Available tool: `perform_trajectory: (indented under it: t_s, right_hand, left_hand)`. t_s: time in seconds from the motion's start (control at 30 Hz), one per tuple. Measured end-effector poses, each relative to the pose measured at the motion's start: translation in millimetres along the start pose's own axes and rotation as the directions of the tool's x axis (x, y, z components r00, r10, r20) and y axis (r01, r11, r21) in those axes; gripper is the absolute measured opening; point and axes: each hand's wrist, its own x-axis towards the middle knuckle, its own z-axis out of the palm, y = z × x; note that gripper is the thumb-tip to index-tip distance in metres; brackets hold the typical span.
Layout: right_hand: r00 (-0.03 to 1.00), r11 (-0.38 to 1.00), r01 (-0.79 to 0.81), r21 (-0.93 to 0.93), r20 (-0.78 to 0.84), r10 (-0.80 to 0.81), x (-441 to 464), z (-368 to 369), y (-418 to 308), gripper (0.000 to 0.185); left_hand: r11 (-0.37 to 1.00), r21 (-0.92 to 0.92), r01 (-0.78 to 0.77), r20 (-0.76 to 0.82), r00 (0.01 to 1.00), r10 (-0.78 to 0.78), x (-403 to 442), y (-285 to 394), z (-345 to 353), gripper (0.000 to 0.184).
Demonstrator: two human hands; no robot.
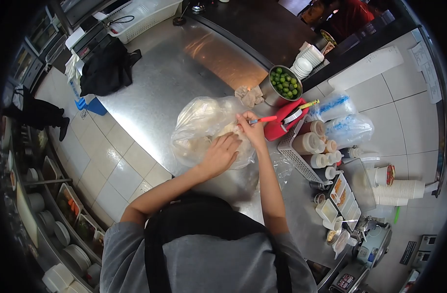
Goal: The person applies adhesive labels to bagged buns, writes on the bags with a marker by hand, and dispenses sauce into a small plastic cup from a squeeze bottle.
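A large clear plastic bag (188,124) with pale contents lies on the steel counter in front of me; what is inside cannot be made out clearly. My left hand (222,154) rests palm down on the bag's near right part, fingers stretched out. Just beyond it, my right hand (252,131) is closed around a slim red pen-shaped tool (267,118), its red end pointing right. The fingers of that hand are over the bag's right side. A red pouch (278,128) with a roll of tape stands close to the right hand.
A steel pot of green limes (284,84) and a crumpled cloth (249,96) sit beyond the bag. To the right are a basket of sauce bottles (306,142), wrapped plastic packs (348,128) and food trays (344,198). A black bag (106,68) lies at the counter's far left; a person's legs (45,112) show beyond.
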Motion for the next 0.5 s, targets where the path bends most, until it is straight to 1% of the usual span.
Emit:
perform_trajectory:
  t_s: [0.1, 0.2, 0.3, 0.4, 0.5]
  right_hand:
    - [0.997, 0.999, 0.037, 0.026, -0.076, -0.035, 6.9, 7.6, 8.8, 0.031]
    - [0.974, 0.983, 0.166, 0.079, -0.17, -0.15, 11.1, 16.7, 15.1, 0.034]
    - [0.968, 0.983, 0.182, -0.009, -0.174, -0.181, 8.4, 22.5, 19.1, 0.035]
    - [0.951, 0.976, 0.205, -0.071, -0.222, -0.216, 5.6, 24.0, 19.7, 0.036]
    - [0.948, 0.978, 0.205, -0.034, -0.24, -0.207, 3.3, 20.7, 22.4, 0.034]
  left_hand:
    - [0.99, 0.142, 0.001, -0.052, 0.999, 0.006, 1.3, -0.9, 7.8, 0.062]
    - [0.978, 0.208, -0.027, -0.014, 0.999, 0.03, -1.6, 2.8, 7.5, 0.065]
    - [0.962, 0.27, -0.025, 0.002, 1.0, 0.025, -0.8, 4.4, 9.0, 0.068]
    - [0.961, 0.276, -0.024, 0.035, 0.999, 0.015, -0.8, 6.6, 6.8, 0.069]
    - [0.954, 0.296, -0.034, 0.03, 0.999, 0.026, -1.3, 5.7, 8.0, 0.069]
